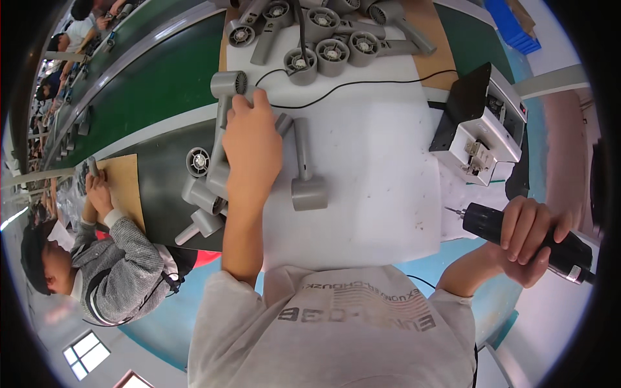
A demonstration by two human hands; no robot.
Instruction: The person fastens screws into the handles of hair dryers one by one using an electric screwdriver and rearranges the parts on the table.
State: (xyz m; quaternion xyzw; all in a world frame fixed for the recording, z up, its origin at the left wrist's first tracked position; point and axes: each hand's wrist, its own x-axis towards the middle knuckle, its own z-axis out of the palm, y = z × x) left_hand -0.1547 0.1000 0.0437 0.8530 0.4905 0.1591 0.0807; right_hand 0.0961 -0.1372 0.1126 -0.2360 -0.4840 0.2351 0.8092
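My left hand (253, 139) reaches over the left side of the white work surface with its fingers curled down. They appear to close on a grey hair dryer body (228, 84), though the grip is partly hidden. A grey tube end (283, 124) shows just right of that hand; I cannot tell which piece it belongs to. Another grey dryer body (310, 193) lies to the right, its handle pointing away from me. My right hand (527, 239) is wrapped round a black electric screwdriver (486, 222) off the right side of the surface, its bit pointing left.
Several grey dryer bodies (332, 57) crowd the far end, and others (204, 194) lie left of my forearm. A black cable (349, 84) crosses the sheet. A metal box device (482, 123) stands at the right. A co-worker (123, 258) sits at the left beside a green conveyor belt (155, 71).
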